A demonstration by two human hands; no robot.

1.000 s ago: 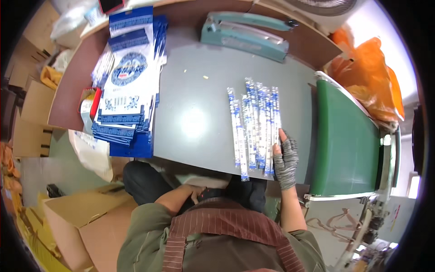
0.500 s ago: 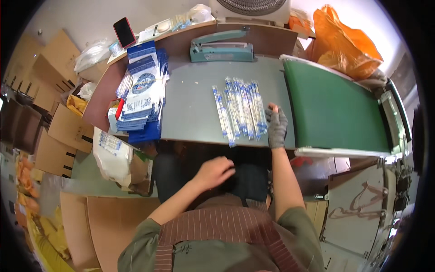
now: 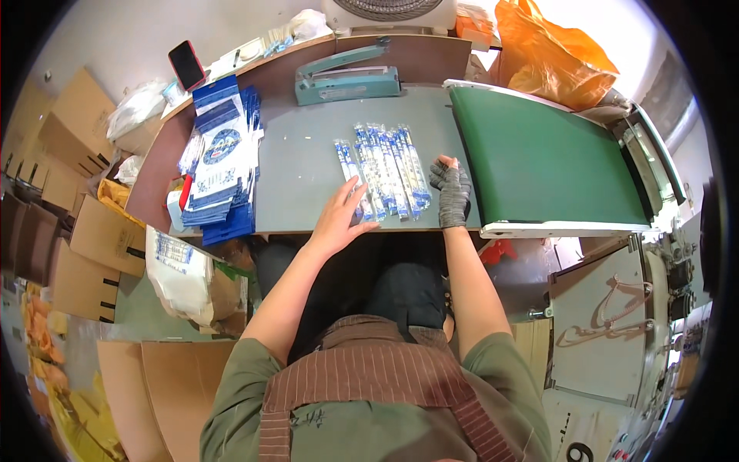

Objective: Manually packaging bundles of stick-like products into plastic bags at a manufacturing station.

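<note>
A person in an olive shirt and striped brown apron is leaning over a grey worktable, forearms reaching up from the lower edge. Flattened cardboard boxes and a printed plastic bag are crowding the floor at the person's left. The bare left hand is lying open, fingers spread and flat, its fingertips touching the near end of a row of slim blue-and-white sachets; it is gripping nothing. The right hand, in a grey fingerless glove, is resting palm down with fingers together just beside the row's right edge, also holding nothing. The sachets, long narrow clear packets with blue printing, are lying side by side near the table's front edge, fanned slightly, between the two hands. A stack of blue-and-white printed pouches is sitting well apart at the table's left. A green conveyor belt is butting against the table's right side. Farther back, a teal impulse heat sealer is standing by the rear wall, with a red-cased phone on the ledge and an orange plastic bag beyond the belt.
</note>
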